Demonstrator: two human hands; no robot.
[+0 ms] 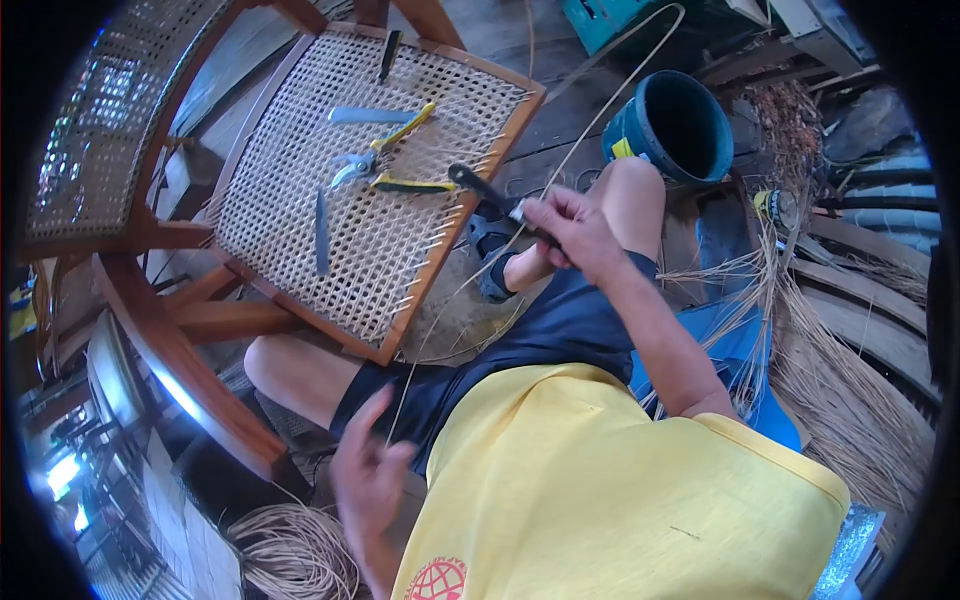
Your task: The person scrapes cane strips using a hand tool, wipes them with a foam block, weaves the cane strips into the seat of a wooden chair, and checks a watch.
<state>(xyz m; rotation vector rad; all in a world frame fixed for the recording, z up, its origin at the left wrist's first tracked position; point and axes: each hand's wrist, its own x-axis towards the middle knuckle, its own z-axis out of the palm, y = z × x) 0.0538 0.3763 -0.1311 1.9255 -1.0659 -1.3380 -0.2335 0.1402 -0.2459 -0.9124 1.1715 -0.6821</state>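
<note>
My right hand [578, 235] is closed round a black tool [485, 187] with a rounded end and a small bright metal part. A long thin cane strand [455, 297] passes at that metal part, looping up past the bucket and running down toward my left hand [370, 475]. My left hand is slightly blurred, thumb and forefinger apart, with the strand's lower end between them. Left of the tool is the woven cane seat [290, 215] of a wooden chair. On it lie yellow-and-black-handled pruning shears [355, 168], two flat grey strips [322, 232] and a black-handled tool [390, 56].
A dark green bucket [685, 125] stands beyond my knee. Bundles of loose cane strands [840, 390] lie at the right by a blue sheet [785, 425]. A coil of cane [295, 550] rests at lower left, near the chair's curved wooden arm [190, 375].
</note>
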